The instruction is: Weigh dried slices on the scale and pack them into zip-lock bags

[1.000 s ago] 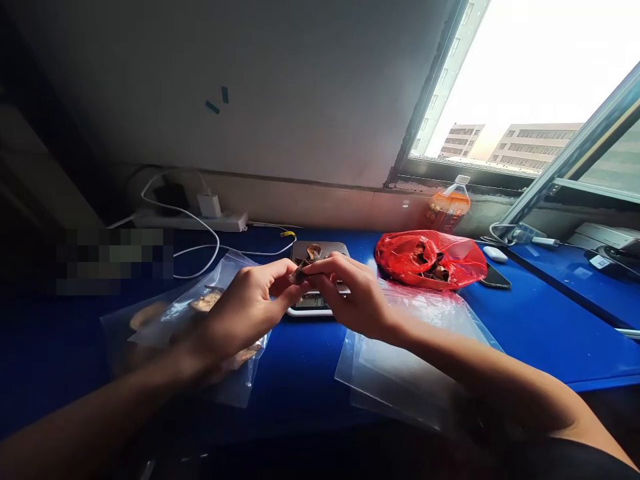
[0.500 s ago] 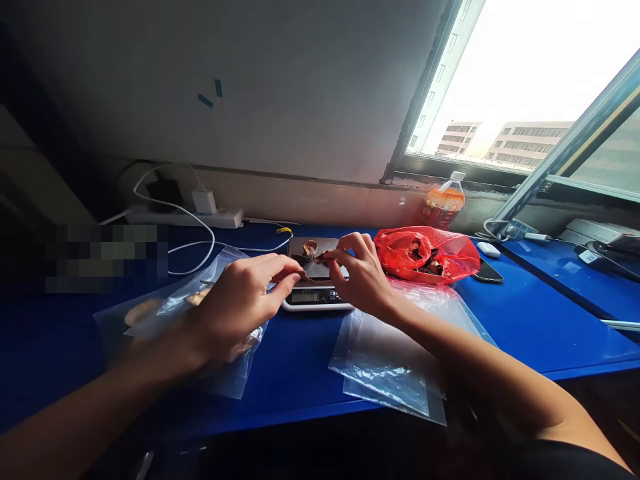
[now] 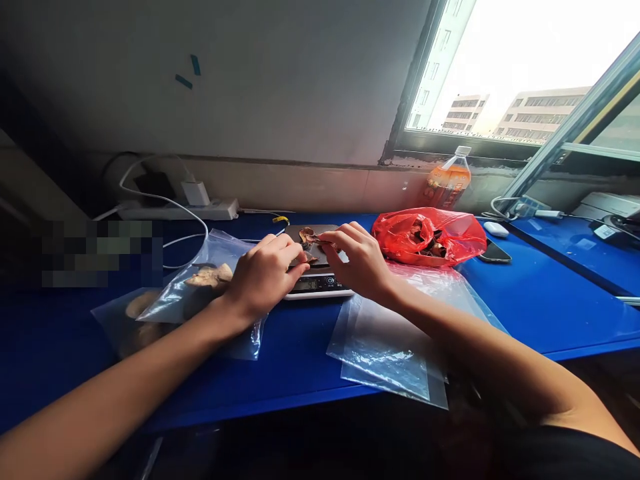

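Observation:
A kitchen scale (image 3: pixel 323 283) with a dark plate and a small lit display stands on the blue table. Curled, dried brown pieces, like dried peel, lie on its plate; one piece (image 3: pixel 306 233) shows at the back. Over the plate's left side, my left hand (image 3: pixel 267 273) is closed, with a small dried brown piece (image 3: pixel 311 258) at its fingertips. Opposite it, my right hand (image 3: pixel 363 261) pinches another dried brown piece (image 3: pixel 320 239) between thumb and fingers. The fingers partly hide the plate. Beside my right hand sits a red plastic bag (image 3: pixel 465 233) holding more dark dried pieces.
Clear bags with pale chunks (image 3: pixel 213 277) lie at left, partly under my left arm. Flat clear plastic bags (image 3: pixel 385 340) lie at front right. Behind stand a power strip (image 3: pixel 220 210) with cables and a drink bottle (image 3: pixel 449 177). A phone (image 3: pixel 495 251) and white case (image 3: pixel 496 229) lie right.
The view has shifted, with the scene sitting higher. My left hand has moved in closer to the scale's plate and my right hand. Both hands stay pinched over the scale.

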Demonstrator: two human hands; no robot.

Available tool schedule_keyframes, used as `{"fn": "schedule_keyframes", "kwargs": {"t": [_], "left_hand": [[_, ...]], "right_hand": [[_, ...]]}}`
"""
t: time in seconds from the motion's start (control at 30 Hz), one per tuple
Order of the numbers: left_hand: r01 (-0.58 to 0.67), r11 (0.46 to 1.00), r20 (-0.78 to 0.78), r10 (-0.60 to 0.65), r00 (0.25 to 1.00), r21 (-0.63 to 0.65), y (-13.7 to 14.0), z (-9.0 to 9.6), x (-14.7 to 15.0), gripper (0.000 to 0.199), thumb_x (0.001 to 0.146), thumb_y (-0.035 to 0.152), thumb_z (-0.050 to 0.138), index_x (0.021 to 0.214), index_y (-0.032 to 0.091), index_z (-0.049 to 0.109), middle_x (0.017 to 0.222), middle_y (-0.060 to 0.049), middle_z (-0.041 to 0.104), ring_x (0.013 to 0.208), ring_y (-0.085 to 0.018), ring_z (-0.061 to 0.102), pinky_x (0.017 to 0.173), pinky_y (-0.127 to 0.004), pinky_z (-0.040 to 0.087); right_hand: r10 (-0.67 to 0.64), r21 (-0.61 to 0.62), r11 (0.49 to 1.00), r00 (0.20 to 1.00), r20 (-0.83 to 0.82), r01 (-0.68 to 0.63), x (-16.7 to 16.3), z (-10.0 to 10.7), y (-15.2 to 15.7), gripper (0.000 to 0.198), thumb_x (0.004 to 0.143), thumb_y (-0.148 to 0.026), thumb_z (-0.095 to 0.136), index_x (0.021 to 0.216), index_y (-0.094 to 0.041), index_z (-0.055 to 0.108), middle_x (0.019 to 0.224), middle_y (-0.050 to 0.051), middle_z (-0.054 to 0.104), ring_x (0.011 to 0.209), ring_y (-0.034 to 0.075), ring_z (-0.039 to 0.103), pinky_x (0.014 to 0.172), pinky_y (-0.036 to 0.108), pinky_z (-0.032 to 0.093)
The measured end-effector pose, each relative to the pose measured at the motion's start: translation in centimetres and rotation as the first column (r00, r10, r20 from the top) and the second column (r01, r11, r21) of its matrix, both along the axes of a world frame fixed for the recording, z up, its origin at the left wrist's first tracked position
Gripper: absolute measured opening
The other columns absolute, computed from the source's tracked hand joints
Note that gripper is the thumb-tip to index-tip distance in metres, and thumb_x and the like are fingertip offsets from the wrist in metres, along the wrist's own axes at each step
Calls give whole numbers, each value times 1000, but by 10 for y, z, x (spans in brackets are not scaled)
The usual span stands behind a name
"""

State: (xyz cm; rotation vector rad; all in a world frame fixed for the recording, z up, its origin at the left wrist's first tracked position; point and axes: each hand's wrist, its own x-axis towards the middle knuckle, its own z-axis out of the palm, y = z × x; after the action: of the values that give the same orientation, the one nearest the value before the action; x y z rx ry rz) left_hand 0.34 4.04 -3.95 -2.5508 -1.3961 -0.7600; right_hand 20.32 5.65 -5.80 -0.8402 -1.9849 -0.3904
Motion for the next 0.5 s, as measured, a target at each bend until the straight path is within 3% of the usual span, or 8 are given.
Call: {"fn": "schedule_keyframes", "kwargs": {"t": [0.13,0.23,0.37,0.5], "left_hand": [[-15,1000,-15,15,1000,6,1,-2,3,11,89,27,70,96,20,76,101,-6,74,99,-28,64,77,-40,55],[65,997,17,-66,998,39,-5,-3,-5,23,93,32,66,109,19,75,106,-8,74,102,-29,62,86,-43,55],[198,980,55,-198,979,17,-14,-4,-16,27,95,34,58,112,19,73,107,-8,74,107,-29,61,95,-46,53],[210,978,99,-209,973,-2,-17,-4,-19,29,96,35,56,113,18,72,109,-9,74,108,-29,60,97,-46,51]], "right_hand": [[-37,6,999,999,-12,37,2,-1,-2,22,98,-16,53,93,-20,74,86,7,71,76,19,56,74,33,50],[-58,-29,998,998,6,58,7,-3,-2,21,97,-14,54,93,-20,75,89,8,70,79,20,57,76,34,50],[-77,-128,988,995,55,84,12,-4,-4,21,97,-13,54,93,-19,74,88,7,71,79,20,57,75,34,49],[1,-194,980,983,182,35,12,-3,-7,24,96,-9,54,98,-20,76,92,8,72,83,20,59,81,35,50]]}}
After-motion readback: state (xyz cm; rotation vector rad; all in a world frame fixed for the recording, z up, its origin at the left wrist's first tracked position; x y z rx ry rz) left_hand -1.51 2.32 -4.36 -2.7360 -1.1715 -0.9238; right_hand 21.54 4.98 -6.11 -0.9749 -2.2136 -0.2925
